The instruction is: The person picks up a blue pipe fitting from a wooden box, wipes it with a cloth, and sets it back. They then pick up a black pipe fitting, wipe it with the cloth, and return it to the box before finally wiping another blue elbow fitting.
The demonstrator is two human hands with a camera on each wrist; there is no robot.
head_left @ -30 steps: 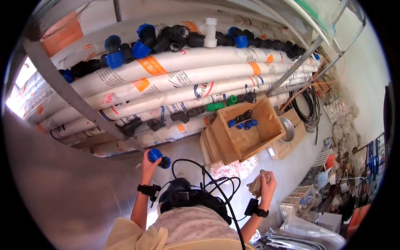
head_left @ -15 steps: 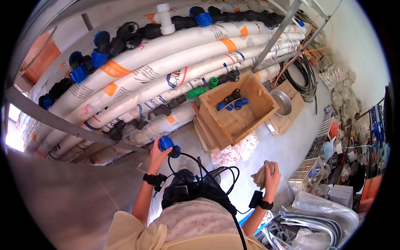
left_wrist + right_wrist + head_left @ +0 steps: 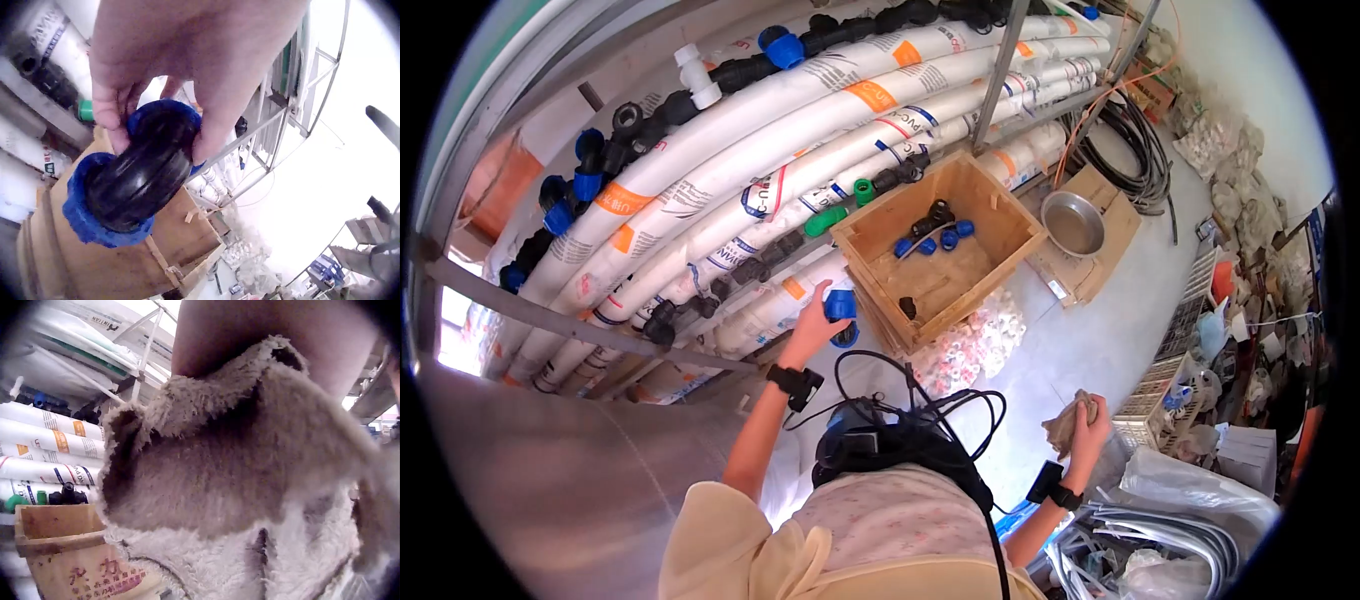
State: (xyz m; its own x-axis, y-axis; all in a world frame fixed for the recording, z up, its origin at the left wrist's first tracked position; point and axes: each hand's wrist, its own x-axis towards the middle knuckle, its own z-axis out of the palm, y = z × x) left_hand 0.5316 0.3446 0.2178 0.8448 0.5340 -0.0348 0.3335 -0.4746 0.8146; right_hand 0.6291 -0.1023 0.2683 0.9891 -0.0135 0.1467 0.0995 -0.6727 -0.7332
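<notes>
In the head view my left hand (image 3: pixel 808 335) holds a pipe elbow beside the near left corner of a wooden box (image 3: pixel 985 288). The left wrist view shows the elbow (image 3: pixel 147 175) close up: a black curved body with a ribbed blue nut at each end. Thumb and fingers pinch it around the upper nut. My right hand (image 3: pixel 1090 432), away to the right, grips a crumpled grey-brown cloth (image 3: pixel 206 469) with fuzzy edges. Inside the box lie several blue-and-black fittings (image 3: pixel 948 238) and a small black piece (image 3: pixel 908 307).
White wrapped pipes (image 3: pixel 750 195) fill a metal rack behind the box, with black, blue and green fittings lined along them. A metal bowl (image 3: pixel 1072 223) rests on flat cardboard to the right. Crates (image 3: pixel 1150 405) and bagged grey tubing (image 3: pixel 1170 530) crowd the right side.
My left hand has moved right and up with the elbow, closer to the box. The head view has shifted, so rack and box sit further left. The right hand still grips the cloth.
</notes>
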